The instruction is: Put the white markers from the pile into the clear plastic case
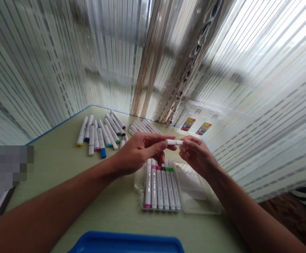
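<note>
A white marker (pixel 174 142) lies level in the air between my two hands, above the far end of an open clear case. My right hand (pixel 196 151) pinches its right end with curled fingers. At the other end, the thumb and fingers of my left hand (pixel 144 149) close on the marker, the index finger stretched out behind it. Below, several white markers (pixel 163 189) with pink, purple, red, black and green bands stand side by side in the case (pixel 161 210). The transparent lid (pixel 202 207) is folded out to the right.
Several loose markers (pixel 101 138) lie at the back left, and another row of markers (pixel 145 125) lies behind my left hand. Clear packaging (pixel 199 119) with yellow labels leans near the striped curtain (pixel 110 70). A blue tray (pixel 132 237) sits at the front edge.
</note>
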Motion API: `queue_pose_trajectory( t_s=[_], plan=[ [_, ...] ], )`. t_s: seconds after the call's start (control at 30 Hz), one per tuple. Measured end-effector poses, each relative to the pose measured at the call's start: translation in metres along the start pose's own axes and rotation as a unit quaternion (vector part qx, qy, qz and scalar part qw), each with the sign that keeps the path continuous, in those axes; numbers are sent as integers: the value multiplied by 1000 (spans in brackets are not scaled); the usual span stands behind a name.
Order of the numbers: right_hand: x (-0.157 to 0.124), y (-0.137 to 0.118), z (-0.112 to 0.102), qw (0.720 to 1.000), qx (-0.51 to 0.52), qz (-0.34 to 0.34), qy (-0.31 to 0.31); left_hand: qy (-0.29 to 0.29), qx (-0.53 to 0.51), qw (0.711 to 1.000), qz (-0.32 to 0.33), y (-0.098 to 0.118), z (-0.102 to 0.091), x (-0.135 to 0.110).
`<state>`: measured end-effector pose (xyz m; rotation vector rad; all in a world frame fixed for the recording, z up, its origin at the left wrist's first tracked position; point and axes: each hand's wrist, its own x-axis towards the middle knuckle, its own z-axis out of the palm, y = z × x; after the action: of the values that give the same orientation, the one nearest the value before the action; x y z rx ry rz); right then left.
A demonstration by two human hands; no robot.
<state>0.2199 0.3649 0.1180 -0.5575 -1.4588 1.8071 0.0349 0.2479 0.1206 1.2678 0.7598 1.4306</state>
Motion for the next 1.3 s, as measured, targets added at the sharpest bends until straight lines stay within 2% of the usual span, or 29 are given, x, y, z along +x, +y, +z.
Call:
queue_pose_trajectory(
  t_s=[0.43, 0.63, 1.03, 1.13, 1.3],
  plan=[
    [-2, 0, 0, 999, 12, -3, -38, 7, 16, 1000, -16, 0, -3, 0],
    [-2, 1, 1, 999, 5, -4, -33, 8, -15, 999, -48, -2, -5, 0],
    [-2, 0, 2, 999, -29, -23, 0, 30, 29, 999, -23, 1, -2, 0],
    [-1, 1, 2, 998, -46, -37, 7, 45, 62, 997, -25, 3, -3, 1],
    [0, 6, 1, 995, -67, -69, 12, 110, 107, 987, -41, -1, -4, 4]
  ],
)
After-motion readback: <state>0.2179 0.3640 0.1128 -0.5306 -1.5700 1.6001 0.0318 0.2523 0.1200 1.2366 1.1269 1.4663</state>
